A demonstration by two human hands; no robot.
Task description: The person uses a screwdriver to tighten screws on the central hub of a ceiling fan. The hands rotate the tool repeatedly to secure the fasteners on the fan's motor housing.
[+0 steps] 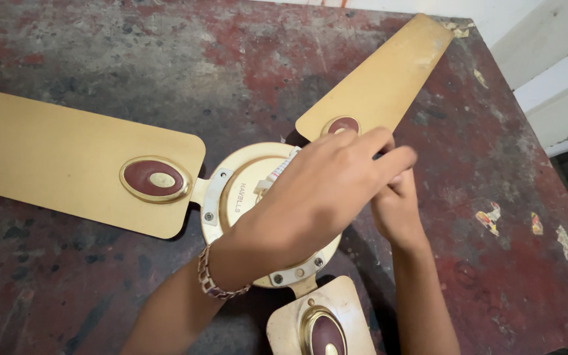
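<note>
A gold ceiling fan lies flat on a worn red and grey table (507,263). Its round motor hub (238,190) sits mid-frame, with three gold blades: one to the left (54,158), one to the upper right (389,72), one at the bottom (323,322). Each blade carries a maroon oval badge (156,179). My left hand (323,190), with a bracelet (215,279) on the wrist, reaches over the hub and covers its right side. My right hand (396,204) lies under the left hand's fingers at the hub's right edge. What the fingers grip is hidden.
The table's right edge runs diagonally at the upper right, with a white wall or ledge (553,72) beyond it. Paint chips (488,217) dot the table's right part.
</note>
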